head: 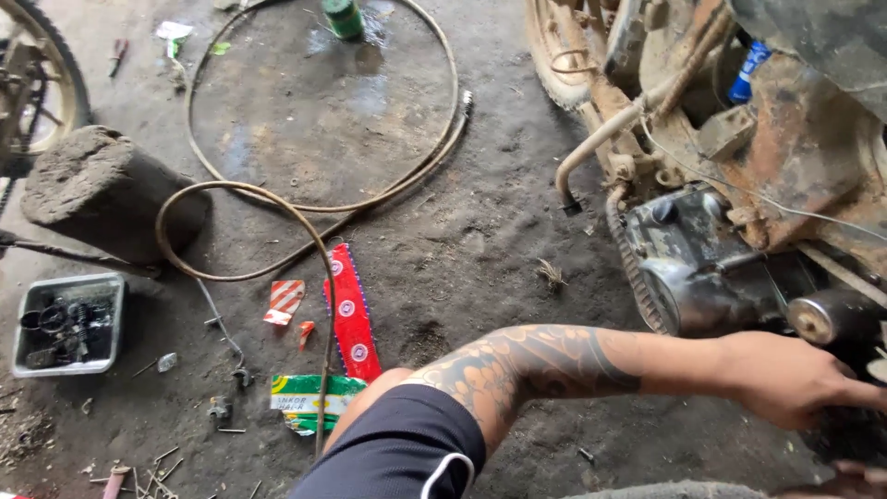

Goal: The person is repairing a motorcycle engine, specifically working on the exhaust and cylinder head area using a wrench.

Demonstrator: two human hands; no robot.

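Note:
My tattooed left arm reaches across from the bottom centre to the right. My left hand point(795, 377) rests at the lower side of a rusty, muddy motorcycle engine point(702, 263), just under a round metal cylinder end point(825, 317). Its fingers go into a dark gap at the frame's edge, so a grip cannot be made out. Only a sliver of my right hand point(855, 479) shows at the bottom right corner, below the left hand; its fingers are hidden.
Long cables and a hose point(319, 199) loop over the dirt floor. A grey tray of small parts point(69, 323) sits at the left beside a block of stone point(102, 189). Red and green wrappers point(351, 314) lie mid-floor. A wheel point(37, 83) is at top left and a green can point(344, 17) at top.

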